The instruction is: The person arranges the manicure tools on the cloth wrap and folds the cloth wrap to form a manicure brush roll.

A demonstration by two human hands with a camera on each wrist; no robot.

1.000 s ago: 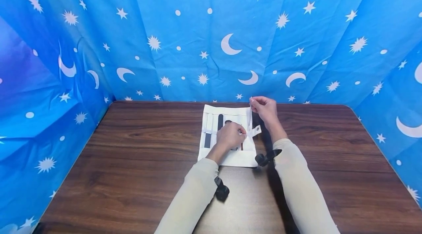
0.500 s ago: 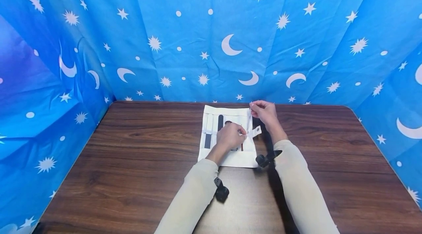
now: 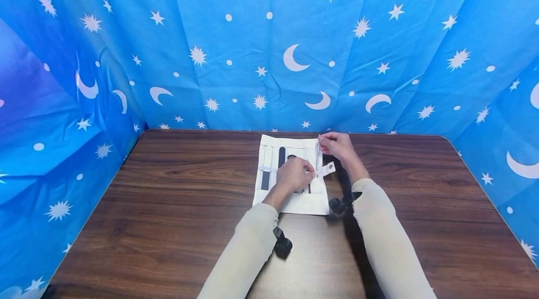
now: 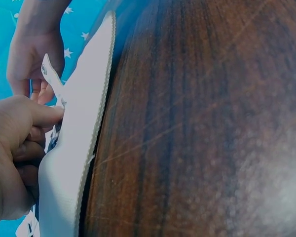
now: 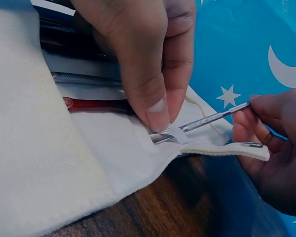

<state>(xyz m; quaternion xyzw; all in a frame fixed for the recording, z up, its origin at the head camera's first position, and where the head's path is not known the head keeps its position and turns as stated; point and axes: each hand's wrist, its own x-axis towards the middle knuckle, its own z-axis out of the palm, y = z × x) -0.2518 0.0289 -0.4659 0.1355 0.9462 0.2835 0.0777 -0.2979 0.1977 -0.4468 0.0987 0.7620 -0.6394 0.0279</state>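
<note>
An unfolded white tool pouch point(image 3: 305, 205) lies on the table with slim tools in its row of slots. My right hand point(image 3: 338, 145) pinches the far end of a thin metal tool with a knurled handle point(image 5: 207, 120) at the pouch's right edge. The tool's near end runs through a white elastic loop point(image 5: 175, 132). My left hand point(image 3: 293, 172) reaches across the pouch, and its thumb and finger pinch that loop. Beside the left thumb lie a red-and-black handled tool point(image 5: 96, 104) and another knurled metal tool point(image 5: 84, 79).
A snap tab point(image 3: 328, 168) sticks out from the pouch's right side. A black flat tool point(image 3: 281, 156) and a dark-ended white one point(image 3: 265, 179) sit in the left slots. Behind the wooden table point(image 3: 177, 196) hangs a blue curtain point(image 3: 252, 32) with stars and moons.
My right hand has come slightly down and nearer the pouch, and the metal tool has slid further toward the elastic loop. My left hand has stayed in place.
</note>
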